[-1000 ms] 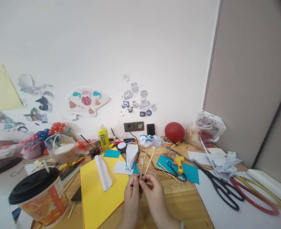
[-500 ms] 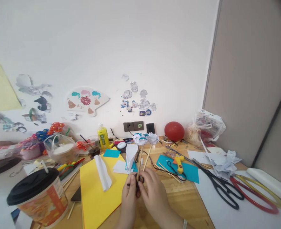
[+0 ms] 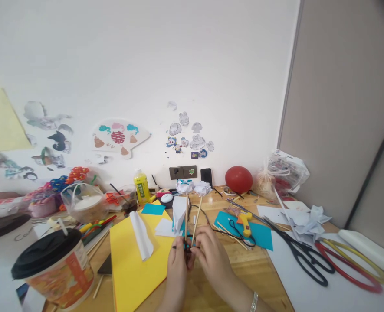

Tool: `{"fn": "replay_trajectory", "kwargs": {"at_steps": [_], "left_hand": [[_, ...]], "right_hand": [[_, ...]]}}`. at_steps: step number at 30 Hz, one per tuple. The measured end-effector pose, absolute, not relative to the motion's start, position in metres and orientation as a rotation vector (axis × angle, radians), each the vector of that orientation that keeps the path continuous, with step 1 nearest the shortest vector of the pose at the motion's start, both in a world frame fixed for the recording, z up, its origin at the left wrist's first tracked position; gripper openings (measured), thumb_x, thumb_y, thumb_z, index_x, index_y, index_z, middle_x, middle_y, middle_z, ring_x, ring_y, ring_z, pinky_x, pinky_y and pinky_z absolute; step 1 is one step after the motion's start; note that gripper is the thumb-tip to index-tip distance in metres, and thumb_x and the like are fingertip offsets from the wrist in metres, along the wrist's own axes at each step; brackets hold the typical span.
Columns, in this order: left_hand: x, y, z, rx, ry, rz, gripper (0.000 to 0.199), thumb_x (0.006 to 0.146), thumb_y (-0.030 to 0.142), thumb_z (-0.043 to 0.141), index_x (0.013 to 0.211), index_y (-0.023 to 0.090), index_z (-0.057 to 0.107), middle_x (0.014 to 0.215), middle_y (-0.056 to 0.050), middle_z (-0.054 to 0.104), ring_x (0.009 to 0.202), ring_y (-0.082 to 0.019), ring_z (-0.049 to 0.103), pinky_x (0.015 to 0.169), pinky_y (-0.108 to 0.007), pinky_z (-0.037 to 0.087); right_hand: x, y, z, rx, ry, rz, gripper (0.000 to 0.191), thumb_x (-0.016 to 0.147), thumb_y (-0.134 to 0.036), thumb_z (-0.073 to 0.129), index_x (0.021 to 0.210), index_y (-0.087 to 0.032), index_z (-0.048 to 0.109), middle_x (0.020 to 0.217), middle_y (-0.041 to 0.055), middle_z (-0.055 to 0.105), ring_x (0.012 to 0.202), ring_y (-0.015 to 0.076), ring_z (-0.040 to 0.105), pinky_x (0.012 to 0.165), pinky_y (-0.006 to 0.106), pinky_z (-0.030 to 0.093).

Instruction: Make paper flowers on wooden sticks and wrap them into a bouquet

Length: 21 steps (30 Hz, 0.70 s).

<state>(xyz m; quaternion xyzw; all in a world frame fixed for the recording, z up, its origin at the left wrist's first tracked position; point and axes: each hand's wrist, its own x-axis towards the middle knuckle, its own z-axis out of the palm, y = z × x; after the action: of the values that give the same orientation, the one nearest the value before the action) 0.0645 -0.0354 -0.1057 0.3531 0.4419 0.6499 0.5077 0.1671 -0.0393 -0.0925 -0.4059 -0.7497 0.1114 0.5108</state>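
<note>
Two white paper flowers (image 3: 193, 187) stand on thin wooden sticks (image 3: 192, 221) over the wooden table (image 3: 244, 268). My left hand (image 3: 178, 269) and my right hand (image 3: 211, 255) meet at the sticks' lower ends. Both pinch the sticks there, where a dark thin tie (image 3: 185, 248) crosses between the fingers. The sticks rise almost upright, leaning slightly right. A yellow paper sheet (image 3: 129, 260) lies just left of my hands with a rolled white paper (image 3: 141, 236) on it.
A lidded drink cup (image 3: 53, 268) stands front left. A yellow glue gun (image 3: 244, 222) lies on teal paper (image 3: 260, 236); black scissors (image 3: 304, 255) and red and yellow hoops (image 3: 351, 268) lie at right. A red balloon (image 3: 238, 179), a yellow bottle (image 3: 141, 187) and craft clutter line the wall.
The two stick flowers have swung from leaning right to nearly upright, their heads shifting left. Both hands stay at the stick ends, my right hand a little further forward.
</note>
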Motion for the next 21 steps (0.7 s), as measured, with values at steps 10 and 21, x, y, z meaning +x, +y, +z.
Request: {"fn": "replay_trajectory", "kwargs": {"at_steps": [10, 21], "left_hand": [[0.075, -0.043, -0.103, 0.917, 1.029, 1.468, 0.050, 0.057, 0.066, 0.065, 0.072, 0.020, 0.050, 0.054, 0.008, 0.045, 0.046, -0.007, 0.045, 0.043, -0.017, 0.037], [0.071, -0.037, -0.130, 0.849, 0.936, 1.416, 0.060, 0.062, 0.061, 0.064, 0.104, 0.019, 0.055, 0.122, -0.014, 0.056, 0.114, -0.029, 0.051, 0.090, -0.039, 0.047]], "right_hand": [[0.170, -0.031, -0.099, -0.936, -1.573, 0.325, 0.014, 0.087, -0.015, 0.039, 0.076, -0.023, 0.041, 0.079, 0.0006, 0.048, 0.075, 0.0160, 0.050, 0.068, 0.028, 0.044], [0.172, -0.030, -0.104, -0.928, -1.745, 0.159, 0.014, 0.089, -0.018, 0.041, 0.080, -0.022, 0.050, 0.086, 0.0043, 0.056, 0.081, 0.0182, 0.055, 0.072, 0.032, 0.048]]}}
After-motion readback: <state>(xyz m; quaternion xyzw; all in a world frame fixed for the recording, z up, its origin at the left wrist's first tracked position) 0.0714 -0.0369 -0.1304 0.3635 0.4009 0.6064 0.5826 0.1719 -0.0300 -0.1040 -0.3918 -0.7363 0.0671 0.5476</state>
